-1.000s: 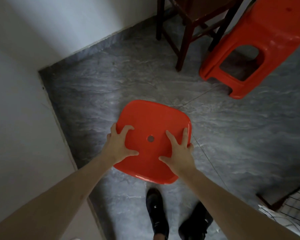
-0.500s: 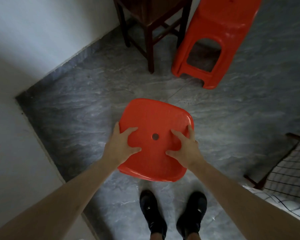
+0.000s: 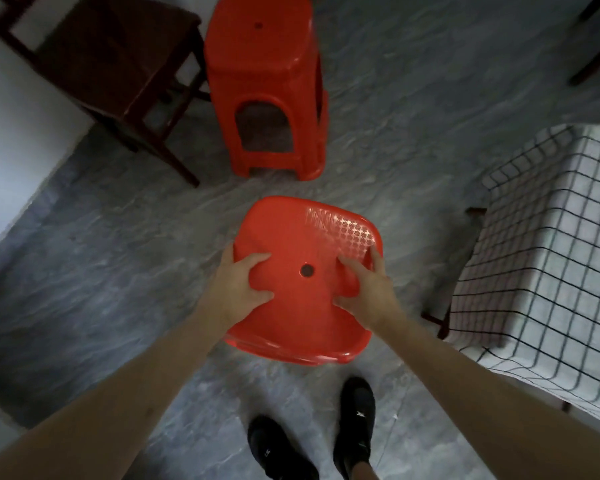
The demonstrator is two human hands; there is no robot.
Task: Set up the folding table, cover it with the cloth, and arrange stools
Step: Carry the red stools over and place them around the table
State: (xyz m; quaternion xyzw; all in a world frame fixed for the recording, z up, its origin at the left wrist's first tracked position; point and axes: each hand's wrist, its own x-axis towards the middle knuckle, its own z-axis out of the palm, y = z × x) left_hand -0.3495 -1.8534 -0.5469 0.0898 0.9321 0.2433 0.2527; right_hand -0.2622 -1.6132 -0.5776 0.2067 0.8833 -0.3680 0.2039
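I hold a red plastic stool in front of me, its square seat with a centre hole facing up, above the grey floor. My left hand grips the seat's left edge and my right hand grips its right edge, thumbs and fingers spread over the top. The stool's legs are hidden under the seat. The folding table stands at the right, draped with a white cloth with black checks. A stack of red stools stands on the floor ahead.
A dark wooden chair stands at the upper left next to the stacked stools. A white wall runs along the left. My black shoes are below the held stool. Another dark furniture leg shows at the top right.
The view has swung right: the wall corner slid out left, and the stacked stools, the chair and the clothed table came further into view. Both hands keep their grip on the stool.
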